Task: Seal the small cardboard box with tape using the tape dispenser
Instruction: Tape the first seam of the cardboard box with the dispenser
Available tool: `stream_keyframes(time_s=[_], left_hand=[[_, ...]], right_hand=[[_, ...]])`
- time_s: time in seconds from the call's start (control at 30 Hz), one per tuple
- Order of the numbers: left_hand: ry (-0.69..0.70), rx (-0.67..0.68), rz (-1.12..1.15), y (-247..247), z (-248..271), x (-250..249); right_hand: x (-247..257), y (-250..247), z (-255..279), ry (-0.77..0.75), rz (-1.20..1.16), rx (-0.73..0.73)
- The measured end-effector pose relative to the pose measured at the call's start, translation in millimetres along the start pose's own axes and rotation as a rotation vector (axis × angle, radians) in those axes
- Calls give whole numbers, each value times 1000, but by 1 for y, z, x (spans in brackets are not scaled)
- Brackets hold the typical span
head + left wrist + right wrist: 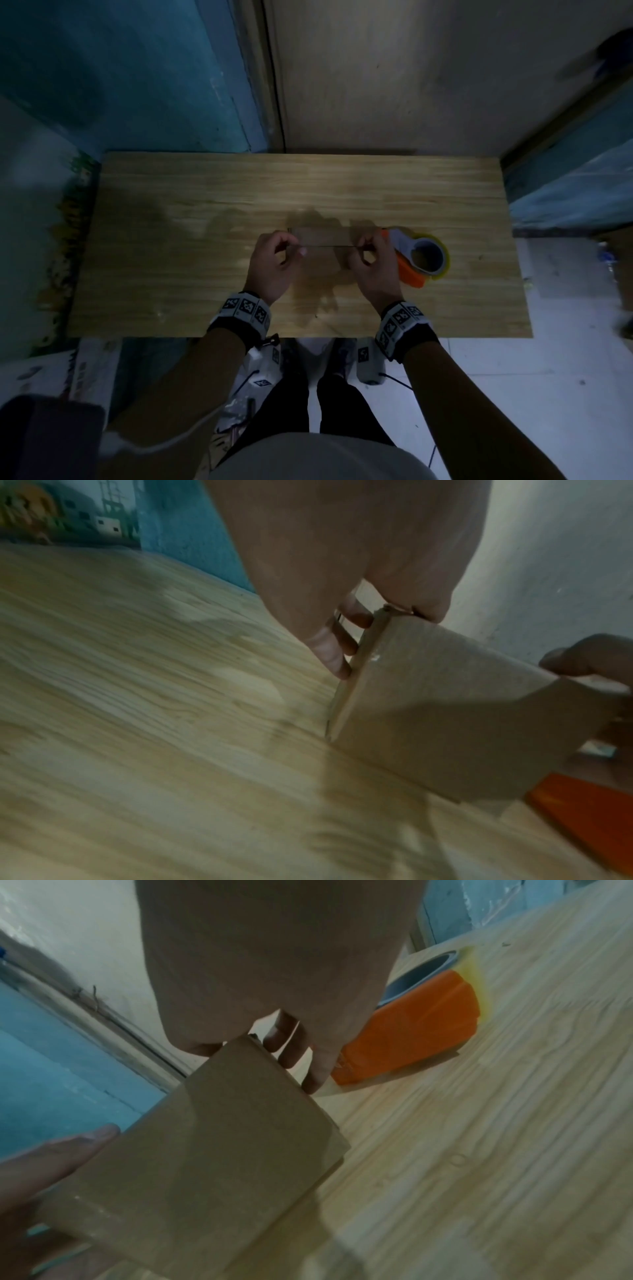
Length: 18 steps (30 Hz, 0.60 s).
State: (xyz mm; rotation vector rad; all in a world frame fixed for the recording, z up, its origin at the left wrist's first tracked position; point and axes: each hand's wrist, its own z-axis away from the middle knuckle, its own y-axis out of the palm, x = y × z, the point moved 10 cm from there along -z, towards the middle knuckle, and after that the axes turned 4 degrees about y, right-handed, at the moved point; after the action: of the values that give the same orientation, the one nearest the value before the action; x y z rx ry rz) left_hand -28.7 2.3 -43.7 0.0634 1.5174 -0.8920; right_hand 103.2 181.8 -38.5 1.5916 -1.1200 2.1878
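Note:
A small brown cardboard box [322, 260] is held between my two hands at the middle of the wooden table [205, 192]. My left hand [284, 250] pinches its upper left corner, and the other fingers lie curled beside the box's end [445, 710]. My right hand [363, 248] pinches the upper right corner of the box [222, 1137]. The box's lower edge is at the tabletop; I cannot tell whether it rests there. An orange tape dispenser [416, 255] with a yellowish roll lies on the table just right of my right hand, and no hand touches this tape dispenser [411, 1031].
The table stands against a pale wall [411, 68], with blue surfaces at both sides. Bare wood spreads left of the box and along the far edge. My legs stand at the table's near edge [308, 337].

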Motion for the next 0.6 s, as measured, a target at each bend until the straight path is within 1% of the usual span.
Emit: stream_keyframes(time_s=[0.07, 0.13, 0.27, 0.33, 0.43, 0.5, 0.53, 0.6], left_hand=[[-6, 2, -3, 1, 5, 5], [-11, -1, -6, 2, 10, 7], [-16, 3, -10, 5, 15, 7], [-29, 2, -2, 5, 15, 9], [-50, 3, 2, 6, 16, 11], [-28, -2, -4, 6, 16, 9], [-12, -4, -6, 6, 15, 9], [14, -5, -7, 6, 15, 9]], right_hand=[[-8, 2, 3, 2, 40, 6], [-18, 4, 6, 42, 50, 28], [-19, -2, 10, 42, 67, 42], [-22, -21, 8, 43, 115, -39], [-30, -64, 5, 56, 297, -234], [-38, -83, 6, 97, 443, -281], [-46, -87, 7, 145, 511, -258], [-59, -88, 7, 228, 628, -161]])
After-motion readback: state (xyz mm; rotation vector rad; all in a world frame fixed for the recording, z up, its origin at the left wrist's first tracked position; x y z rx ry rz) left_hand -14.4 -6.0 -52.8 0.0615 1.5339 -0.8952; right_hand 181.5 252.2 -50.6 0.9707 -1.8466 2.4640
